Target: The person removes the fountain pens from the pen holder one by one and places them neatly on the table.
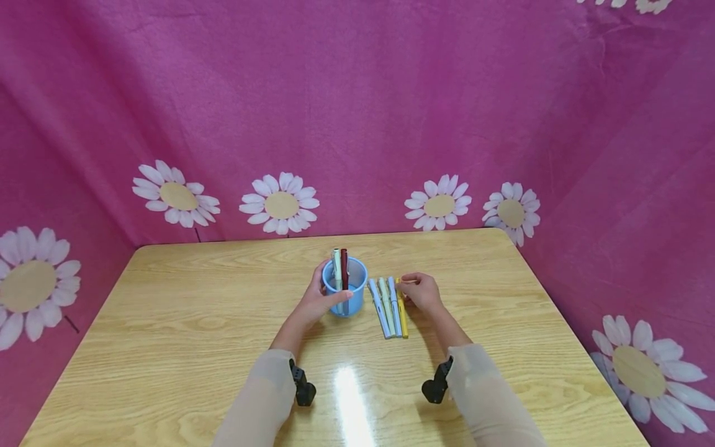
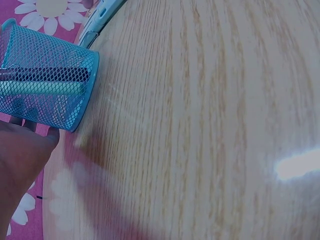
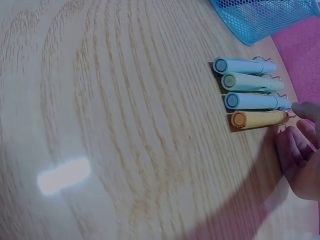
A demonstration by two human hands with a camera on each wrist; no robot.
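A light-blue mesh pen cup (image 1: 356,303) stands upright on the table, and my left hand (image 1: 316,304) grips it from the left with the thumb over the near side. Inside lean a pale green pen (image 1: 337,266) and a dark red pen (image 1: 344,267). Right of the cup several pens lie side by side: a blue pen (image 3: 240,66), a light green pen (image 3: 245,81), another blue pen (image 3: 250,101) and a yellow pen (image 3: 257,119). At the far end of the yellow one, my right hand (image 1: 422,292) pinches it between thumb and finger; the fingertips are partly hidden.
The wood-grain table (image 1: 195,335) has a bright light reflection (image 1: 353,403) near its front. A pink curtain with daisies (image 1: 363,124) hangs behind the table and along both sides. Black wrist cameras (image 1: 303,388) sit at both sleeves.
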